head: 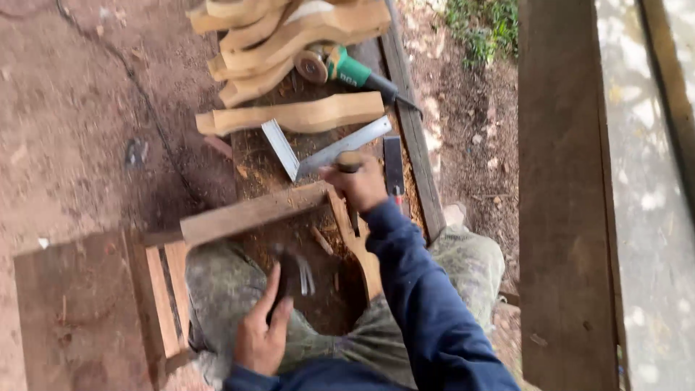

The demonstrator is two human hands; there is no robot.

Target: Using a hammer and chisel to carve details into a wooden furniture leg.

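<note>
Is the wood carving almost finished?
Partly, it seems. Already shaped: a pile of curved wooden legs lies up the bench, with wood shavings around. In hand: the right hand holds a chisel on a curved piece, and the left hand holds a hammer. That piece looks unfinished.

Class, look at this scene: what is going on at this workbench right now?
A person seated at a rough wooden bench is doing woodwork. The left hand grips a claw hammer, blurred. The right hand holds a wooden-handled tool, probably a chisel, upright against a curved wooden piece. Beyond lie a metal square, a stack of shaped wooden legs and a green angle grinder.
</note>
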